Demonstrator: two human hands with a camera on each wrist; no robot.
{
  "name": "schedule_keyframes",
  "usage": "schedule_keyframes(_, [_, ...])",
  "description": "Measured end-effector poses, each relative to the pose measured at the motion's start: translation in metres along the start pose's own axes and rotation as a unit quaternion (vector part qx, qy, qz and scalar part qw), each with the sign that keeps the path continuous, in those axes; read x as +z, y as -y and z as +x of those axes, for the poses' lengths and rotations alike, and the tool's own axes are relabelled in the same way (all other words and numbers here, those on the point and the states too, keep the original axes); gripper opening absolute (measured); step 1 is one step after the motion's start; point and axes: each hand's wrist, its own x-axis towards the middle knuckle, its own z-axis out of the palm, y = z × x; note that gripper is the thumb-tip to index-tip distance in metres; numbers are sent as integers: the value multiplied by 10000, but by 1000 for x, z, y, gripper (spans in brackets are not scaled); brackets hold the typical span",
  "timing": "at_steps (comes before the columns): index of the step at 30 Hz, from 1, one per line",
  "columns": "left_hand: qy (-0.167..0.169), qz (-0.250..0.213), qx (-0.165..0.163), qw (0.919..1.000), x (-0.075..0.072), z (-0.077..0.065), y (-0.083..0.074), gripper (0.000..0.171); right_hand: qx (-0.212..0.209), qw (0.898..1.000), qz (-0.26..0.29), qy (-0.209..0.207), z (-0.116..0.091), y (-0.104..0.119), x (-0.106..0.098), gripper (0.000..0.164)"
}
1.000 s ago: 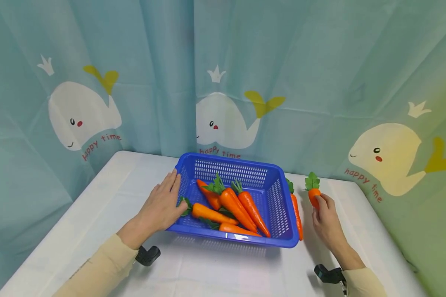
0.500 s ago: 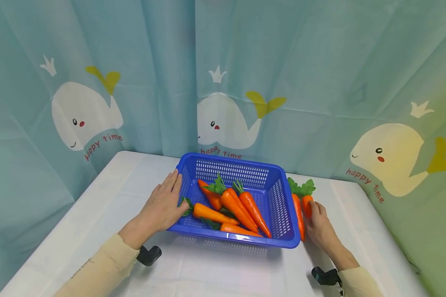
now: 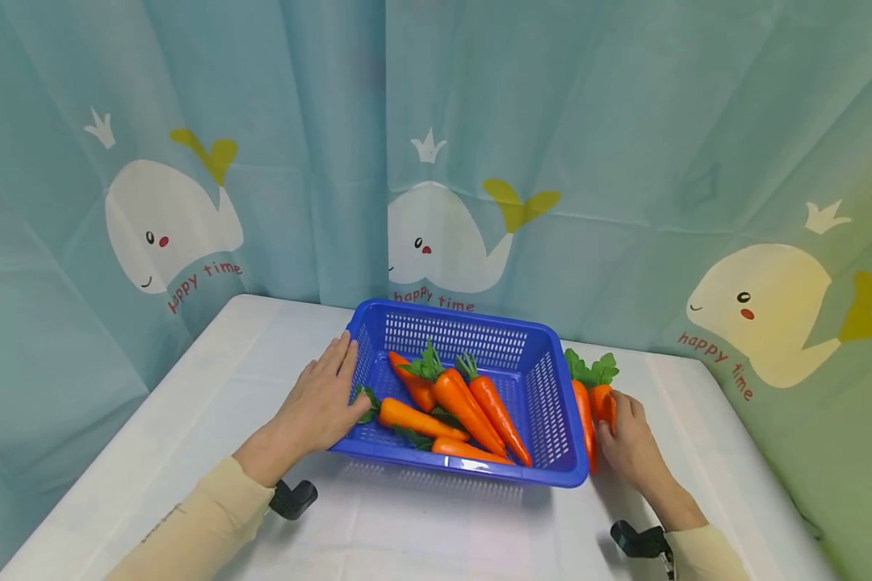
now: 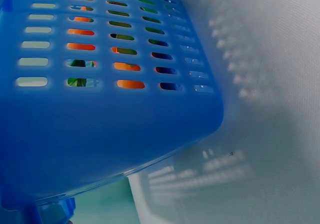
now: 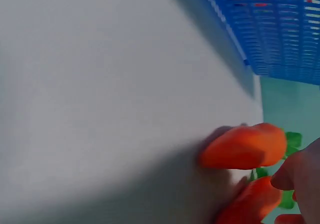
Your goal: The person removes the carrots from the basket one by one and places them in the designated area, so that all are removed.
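Observation:
My left hand lies with straight fingers along the left rim of a blue plastic basket. Inside the basket are several orange carrots with green tops. To the right of the basket, my right hand pinches a carrot near its leafy end. Another carrot lies right beside it, between it and the basket. In the right wrist view, part of a thumb or finger meets the near carrot, with the other carrot alongside.
A white-covered table bears everything. Behind it hangs a blue-green curtain printed with white whales. Through slots in the basket's side wall, orange and green bits show in the left wrist view.
My right hand has brought its carrot leftward, beside the carrot next to the basket. My left hand and the basket have stayed in place.

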Motion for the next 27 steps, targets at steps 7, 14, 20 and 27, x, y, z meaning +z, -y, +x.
schedule_keyframes(7, [-8,-4,0,10000,0,1,1,79,-180,9993,63,-307,3,16,-16,56])
schedule_keyframes(14, [31,17,-27,10000,0,1,1,80,-709,9929,187,-931,6,42,-30,55])
schedule_keyframes(20, [40,3,-39,10000,1,2,1,79,-1131,9882,178,-1013,5,71,-39,58])
schedule_keyframes(27, [13,-12,-4,10000,1,1,1,78,-1480,9853,96,-848,-2,96,-40,62])
